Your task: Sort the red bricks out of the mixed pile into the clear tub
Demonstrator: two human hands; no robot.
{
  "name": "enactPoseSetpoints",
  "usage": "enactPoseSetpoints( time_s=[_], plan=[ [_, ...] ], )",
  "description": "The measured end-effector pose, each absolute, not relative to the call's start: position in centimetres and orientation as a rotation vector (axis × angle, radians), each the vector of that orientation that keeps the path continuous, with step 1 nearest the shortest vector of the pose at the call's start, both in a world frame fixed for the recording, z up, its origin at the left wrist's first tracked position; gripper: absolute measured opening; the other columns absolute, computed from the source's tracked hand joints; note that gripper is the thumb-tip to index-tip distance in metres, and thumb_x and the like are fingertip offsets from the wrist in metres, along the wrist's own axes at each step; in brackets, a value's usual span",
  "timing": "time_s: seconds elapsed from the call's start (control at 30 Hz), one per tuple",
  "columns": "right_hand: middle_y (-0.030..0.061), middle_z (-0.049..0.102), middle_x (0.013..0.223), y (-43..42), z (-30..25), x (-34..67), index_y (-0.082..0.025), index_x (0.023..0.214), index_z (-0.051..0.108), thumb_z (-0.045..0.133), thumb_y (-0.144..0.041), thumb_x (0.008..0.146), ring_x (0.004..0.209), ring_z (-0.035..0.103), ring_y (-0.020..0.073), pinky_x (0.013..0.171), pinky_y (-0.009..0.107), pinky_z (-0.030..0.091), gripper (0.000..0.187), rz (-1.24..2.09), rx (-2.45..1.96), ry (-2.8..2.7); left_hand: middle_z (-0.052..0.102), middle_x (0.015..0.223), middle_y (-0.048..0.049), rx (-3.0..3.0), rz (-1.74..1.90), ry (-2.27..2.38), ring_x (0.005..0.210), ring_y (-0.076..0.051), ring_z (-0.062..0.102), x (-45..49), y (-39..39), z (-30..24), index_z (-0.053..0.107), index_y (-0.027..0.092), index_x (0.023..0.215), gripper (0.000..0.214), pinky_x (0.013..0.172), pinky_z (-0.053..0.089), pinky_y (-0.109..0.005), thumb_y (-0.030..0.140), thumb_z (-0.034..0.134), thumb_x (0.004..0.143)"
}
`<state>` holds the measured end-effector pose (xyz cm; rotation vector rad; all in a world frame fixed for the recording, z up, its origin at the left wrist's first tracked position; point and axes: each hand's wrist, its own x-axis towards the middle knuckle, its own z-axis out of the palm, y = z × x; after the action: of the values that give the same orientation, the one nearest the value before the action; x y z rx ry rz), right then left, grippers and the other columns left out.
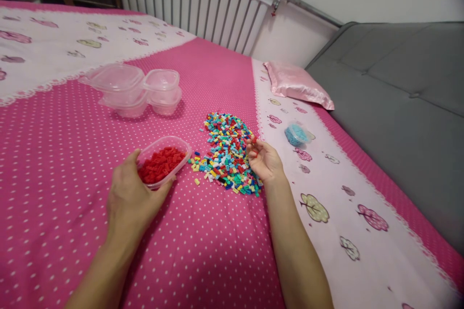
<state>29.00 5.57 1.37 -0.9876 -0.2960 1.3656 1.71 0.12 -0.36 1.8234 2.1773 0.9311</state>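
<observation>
Right hand [266, 161] is pinching red bricks [254, 140] at its fingertips beside the pile [230, 154]; left hand [128, 193] is spanning the tub [188, 155].

The left hand [130, 193] hides part of the plastic tub [188, 156]; the right hand [267, 162] half-covers red bricks [254, 140], too small to count; right of it, the grey headboard [398, 70] gets cut off!

Operator Limbs: External Appearance

Left hand [126, 198]: bare, rounded across the back. Left forearm [99, 270]: bare along its visible length, smooth in outline, wider below the wrist [118, 237]. Right hand [267, 161]: bare, compact in shape. Right forearm [297, 241]: likewise bare, tapering smoothly handward. Upper arms: outside view.
</observation>
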Motion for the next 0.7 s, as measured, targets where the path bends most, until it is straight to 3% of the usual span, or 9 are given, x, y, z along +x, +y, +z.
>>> enactPoseSetpoints(
  time_s=[0.2, 0.33, 0.53, 0.63, 0.7],
  plan=[
    [0.0041, 0.064, 0.072, 5.17, 1.96, 29.21, -0.016, 0.072, 0.057, 0.046, -0.012, 0.070, 0.070, 0.064, 0.0102, 0.050, 0.014, 0.050, 0.012, 1.372, -0.922, -0.192, 0.058, 0.118, -0.0239, 1.823, 0.918, 2.185, 0.110, -0.041, 0.055, 1.75, 0.15, -0.26, 0.040, 0.008, 0.137, 0.089, 0.090, 0.050, -0.054, 0.058, 0.061, 0.067],
    [0.0030, 0.062, 0.071, 5.16, 1.92, 29.23, -0.017, 0.073, 0.058, 0.047, -0.019, 0.072, 0.066, 0.061, 0.0097, 0.051, 0.016, 0.050, 0.011, 1.323, -0.972, -0.264, 0.058, 0.121, -0.0229, 1.828, 0.924, 2.176, 0.112, -0.041, 0.055, 1.75, 0.16, -0.26, 0.040, 0.010, 0.137, 0.087, 0.091, 0.049, -0.054, 0.058, 0.061, 0.068],
    [-0.0059, 0.051, 0.058, 5.22, 1.50, 29.34, -0.017, 0.072, 0.059, 0.059, -0.021, 0.065, 0.044, 0.039, 0.0035, 0.035, 0.013, 0.027, 0.008, 1.182, -1.102, -0.443, 0.057, 0.123, -0.0230, 1.815, 0.929, 2.184, 0.114, -0.042, 0.054, 1.82, 0.18, -0.21, 0.040, 0.008, 0.137, 0.089, 0.093, 0.048, -0.055, 0.057, 0.061, 0.066],
    [-0.0097, 0.037, 0.051, 4.88, 1.54, 29.44, -0.017, 0.073, 0.061, 0.066, -0.031, 0.063, 0.041, 0.026, 0.0032, 0.034, 0.016, 0.015, 0.018, 1.151, -1.214, -0.660, 0.057, 0.124, -0.0227, 1.810, 0.923, 2.180, 0.114, -0.042, 0.053, 1.86, 0.17, -0.15, 0.040, 0.009, 0.137, 0.088, 0.092, 0.049, -0.055, 0.057, 0.061, 0.066],
    [-0.0106, 0.033, 0.049, 4.67, 1.44, 29.56, -0.016, 0.074, 0.063, 0.069, -0.037, 0.062, 0.041, 0.024, 0.0037, 0.036, 0.017, 0.014, 0.025, 1.065, -1.333, -0.814, 0.057, 0.123, -0.0231, 1.817, 0.926, 2.176, 0.114, -0.042, 0.053, 1.85, 0.16, -0.18, 0.040, 0.010, 0.137, 0.087, 0.092, 0.049, -0.055, 0.057, 0.061, 0.067]
  ],
)
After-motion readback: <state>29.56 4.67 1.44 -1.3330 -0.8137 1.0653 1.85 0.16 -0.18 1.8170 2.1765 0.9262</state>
